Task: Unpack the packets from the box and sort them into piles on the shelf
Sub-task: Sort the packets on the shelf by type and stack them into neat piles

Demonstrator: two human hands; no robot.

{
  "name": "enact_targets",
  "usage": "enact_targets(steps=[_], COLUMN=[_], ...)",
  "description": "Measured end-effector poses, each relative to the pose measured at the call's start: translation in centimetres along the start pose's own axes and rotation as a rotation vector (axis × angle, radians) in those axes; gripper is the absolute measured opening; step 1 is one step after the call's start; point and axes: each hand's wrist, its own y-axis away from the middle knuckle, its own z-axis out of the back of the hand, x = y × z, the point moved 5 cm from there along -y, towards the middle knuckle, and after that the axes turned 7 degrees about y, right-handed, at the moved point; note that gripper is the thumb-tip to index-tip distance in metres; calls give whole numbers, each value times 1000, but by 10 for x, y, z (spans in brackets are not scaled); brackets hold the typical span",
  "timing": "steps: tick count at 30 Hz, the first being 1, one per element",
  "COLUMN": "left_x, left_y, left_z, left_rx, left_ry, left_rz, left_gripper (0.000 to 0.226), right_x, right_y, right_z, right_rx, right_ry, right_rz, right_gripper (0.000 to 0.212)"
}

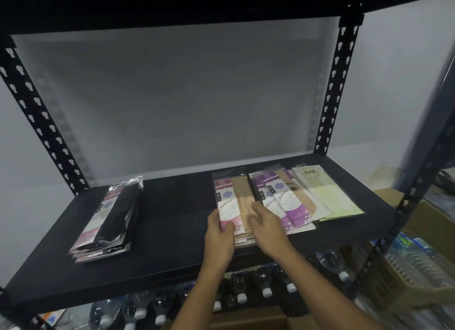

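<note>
On the black shelf [172, 231] lie several piles of flat packets. A pink-label packet with beige contents [231, 199] tops the middle pile. My left hand [219, 236] grips its near left edge, thumb on top. My right hand [266, 223] rests flat on the near right part of that pile, fingers straight. Right of it lies a purple-label pile [278, 201], then a pale green pile [322, 194]. A pile with black contents [110, 219] sits at the shelf's left. No box is in view.
Black slotted uprights [332, 88] frame the shelf, with another board overhead. Below the shelf stand several capped water bottles [241, 295]. A cardboard box [423, 221] and wrapped bottles [413, 263] sit at the right.
</note>
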Motion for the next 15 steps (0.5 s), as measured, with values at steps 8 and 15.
enact_targets(steps=[8, 15], left_x=[-8, -10], left_y=[1, 6], left_z=[2, -5], left_rx=[0, 43], left_ry=[-39, -43], left_rz=[-39, -35], left_gripper=[41, 43], right_x=[6, 0], right_y=[0, 1], right_z=[-5, 0], right_rx=[-30, -37], right_ry=[45, -43], right_rz=[0, -19], right_gripper=[43, 45])
